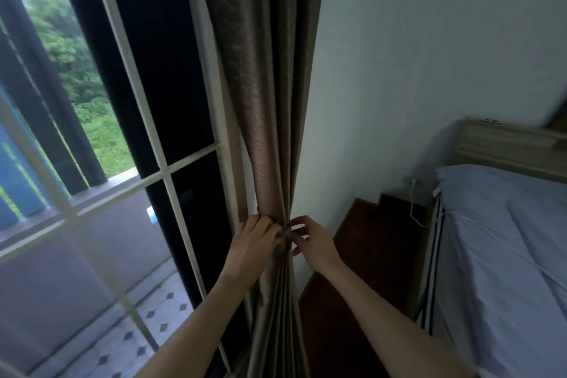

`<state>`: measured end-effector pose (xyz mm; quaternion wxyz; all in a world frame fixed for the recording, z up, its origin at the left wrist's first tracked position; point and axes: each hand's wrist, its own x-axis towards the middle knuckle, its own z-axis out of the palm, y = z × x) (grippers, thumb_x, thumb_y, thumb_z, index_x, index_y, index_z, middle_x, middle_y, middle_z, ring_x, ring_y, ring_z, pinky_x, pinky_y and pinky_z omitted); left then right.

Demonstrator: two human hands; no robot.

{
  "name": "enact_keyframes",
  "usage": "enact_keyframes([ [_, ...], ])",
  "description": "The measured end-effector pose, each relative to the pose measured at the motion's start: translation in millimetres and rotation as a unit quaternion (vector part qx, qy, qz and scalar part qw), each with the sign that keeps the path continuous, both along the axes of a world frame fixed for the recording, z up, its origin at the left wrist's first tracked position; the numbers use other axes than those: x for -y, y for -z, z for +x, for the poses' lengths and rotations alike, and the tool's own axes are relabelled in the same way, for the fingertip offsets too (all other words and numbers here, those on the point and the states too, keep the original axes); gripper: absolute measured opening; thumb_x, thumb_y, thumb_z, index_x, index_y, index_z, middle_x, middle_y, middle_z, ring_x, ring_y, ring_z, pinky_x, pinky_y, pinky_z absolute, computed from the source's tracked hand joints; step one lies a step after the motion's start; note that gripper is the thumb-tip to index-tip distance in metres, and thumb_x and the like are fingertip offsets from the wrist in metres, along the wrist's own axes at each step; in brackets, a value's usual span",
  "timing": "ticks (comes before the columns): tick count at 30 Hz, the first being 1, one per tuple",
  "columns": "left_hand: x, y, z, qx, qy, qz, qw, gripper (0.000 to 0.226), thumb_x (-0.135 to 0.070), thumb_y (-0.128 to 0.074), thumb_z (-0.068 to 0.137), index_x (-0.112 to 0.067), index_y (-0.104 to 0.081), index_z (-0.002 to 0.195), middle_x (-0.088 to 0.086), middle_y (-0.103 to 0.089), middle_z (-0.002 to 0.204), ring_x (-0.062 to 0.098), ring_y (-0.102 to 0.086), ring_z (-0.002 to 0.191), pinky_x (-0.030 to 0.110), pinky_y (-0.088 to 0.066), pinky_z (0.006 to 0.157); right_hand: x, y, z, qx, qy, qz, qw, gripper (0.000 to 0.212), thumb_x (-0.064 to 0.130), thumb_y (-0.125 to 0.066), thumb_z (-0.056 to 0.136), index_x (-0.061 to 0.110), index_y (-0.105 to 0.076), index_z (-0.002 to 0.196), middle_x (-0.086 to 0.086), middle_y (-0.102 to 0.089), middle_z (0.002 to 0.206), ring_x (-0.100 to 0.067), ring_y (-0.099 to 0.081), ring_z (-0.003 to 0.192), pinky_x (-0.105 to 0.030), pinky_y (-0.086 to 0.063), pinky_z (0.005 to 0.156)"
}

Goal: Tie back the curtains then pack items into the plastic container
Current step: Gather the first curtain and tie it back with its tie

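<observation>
The brown curtain hangs gathered into one tight bunch of folds between the window and the wall, pinched to a waist low down, where a tie-back of the same dark cloth wraps round it. Both hands work at that waist. The left hand comes in from the window side, fingers curled into the folds and gripping the bunch at the tie-back. The right hand meets it from the wall side – thumb and fingertips pinch the tie-back, the index finger lifted a little above.

To the left stands the white-framed window, with a tiled balcony floor and green trees beyond. To the right are the pale wall, a dark wooden cabinet, a white cable and a bed under a light blue sheet.
</observation>
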<state>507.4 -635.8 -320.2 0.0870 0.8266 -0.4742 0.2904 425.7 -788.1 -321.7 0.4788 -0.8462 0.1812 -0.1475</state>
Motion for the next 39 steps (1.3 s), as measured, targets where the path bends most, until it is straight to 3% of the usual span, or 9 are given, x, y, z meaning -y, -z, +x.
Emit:
enact_keyframes([
  [4, -15, -6, 13, 0.039, -0.068, -0.064, 0.995, 0.007, -0.025, -0.068, 0.077, -0.021, -0.066, 0.083, 0.001, -0.06, 0.085, 0.026, -0.056, 0.085, 0.036, -0.043, 0.075, -15, -4, 1, 0.025, -0.002, 0.112, 0.993, 0.014, 0.022, -0.058, 0.095, 0.019, -0.063, 0.108, -0.003, -0.074, 0.089, -0.015, -0.069, 0.054, -0.016, -0.051, 0.056],
  [8, -24, -6, 6, -0.037, -0.102, -0.134, 0.985, 0.022, -0.036, -0.053, 0.087, -0.02, -0.067, 0.081, 0.001, -0.06, 0.084, 0.026, -0.055, 0.082, 0.037, -0.043, 0.073, -6, 13, 10, -0.041, 0.028, 0.221, 0.974, 0.03, 0.012, -0.061, 0.085, 0.017, -0.062, 0.115, -0.005, -0.074, 0.096, -0.02, -0.07, 0.078, -0.031, -0.056, 0.069],
  [13, 1, -22, -2, -0.093, -0.134, -0.174, 0.971, 0.037, -0.05, -0.055, 0.086, -0.017, -0.064, 0.073, 0.002, -0.063, 0.079, 0.023, -0.057, 0.077, 0.036, -0.044, 0.075, -12, 28, 24, -0.094, -0.014, 0.165, 0.982, 0.043, 0.013, -0.066, 0.075, 0.015, -0.061, 0.117, -0.001, -0.072, 0.099, -0.019, -0.068, 0.088, -0.035, -0.054, 0.081],
  [19, -7, 3, -14, -0.22, -0.121, -0.258, 0.933, 0.026, -0.042, -0.043, 0.094, -0.021, -0.05, 0.08, -0.002, -0.056, 0.078, 0.019, -0.054, 0.075, 0.032, -0.039, 0.074, -12, 52, 26, -0.086, 0.005, 0.103, 0.991, 0.023, 0.018, -0.063, 0.085, 0.023, -0.062, 0.108, 0.001, -0.068, 0.111, -0.018, -0.065, 0.105, -0.031, -0.051, 0.091],
  [23, -20, 53, -30, -0.248, -0.141, -0.143, 0.948, 0.033, -0.055, -0.039, 0.088, -0.025, -0.05, 0.082, -0.008, -0.054, 0.078, 0.017, -0.057, 0.076, 0.035, -0.043, 0.075, -5, 67, 27, -0.067, 0.041, 0.126, 0.989, 0.048, 0.023, -0.058, 0.094, 0.025, -0.044, 0.14, 0.0, -0.051, 0.136, -0.021, -0.05, 0.127, -0.031, -0.04, 0.104],
  [26, -17, 78, -24, -0.238, -0.18, -0.036, 0.954, 0.046, -0.065, -0.041, 0.085, -0.023, -0.058, 0.086, -0.005, -0.055, 0.083, 0.015, -0.059, 0.076, 0.036, -0.045, 0.079, 2, 72, 36, -0.064, 0.024, 0.08, 0.994, 0.033, 0.013, -0.053, 0.093, 0.02, -0.063, 0.124, -0.002, -0.066, 0.124, -0.021, -0.06, 0.116, -0.024, -0.043, 0.093],
  [30, -10, 86, -14, -0.277, -0.17, -0.026, 0.945, 0.026, -0.038, -0.048, 0.094, -0.02, -0.065, 0.09, -0.001, -0.063, 0.09, 0.02, -0.061, 0.085, 0.036, -0.04, 0.089, 5, 90, 34, -0.038, 0.034, 0.046, 0.998, 0.018, 0.021, -0.057, 0.09, 0.022, -0.072, 0.099, 0.001, -0.074, 0.099, -0.017, -0.067, 0.094, -0.031, -0.051, 0.082],
  [35, -17, 93, -5, -0.3, -0.185, -0.021, 0.936, 0.021, -0.03, -0.048, 0.096, -0.021, -0.066, 0.089, -0.001, -0.065, 0.092, 0.021, -0.061, 0.089, 0.032, -0.037, 0.087, -9, 106, 24, -0.026, 0.034, 0.057, 0.997, 0.02, 0.024, -0.054, 0.092, 0.023, -0.074, 0.095, 0.001, -0.075, 0.091, -0.015, -0.067, 0.085, -0.025, -0.041, 0.067],
  [39, -26, 85, -5, -0.282, -0.168, 0.016, 0.944, 0.031, -0.044, -0.05, 0.093, -0.019, -0.065, 0.08, -0.001, -0.064, 0.084, 0.021, -0.062, 0.083, 0.033, -0.04, 0.08, -8, 102, 21, -0.027, 0.023, 0.077, 0.996, 0.02, 0.024, -0.056, 0.092, 0.023, -0.074, 0.102, 0.002, -0.075, 0.099, -0.012, -0.068, 0.09, -0.023, -0.044, 0.072],
])
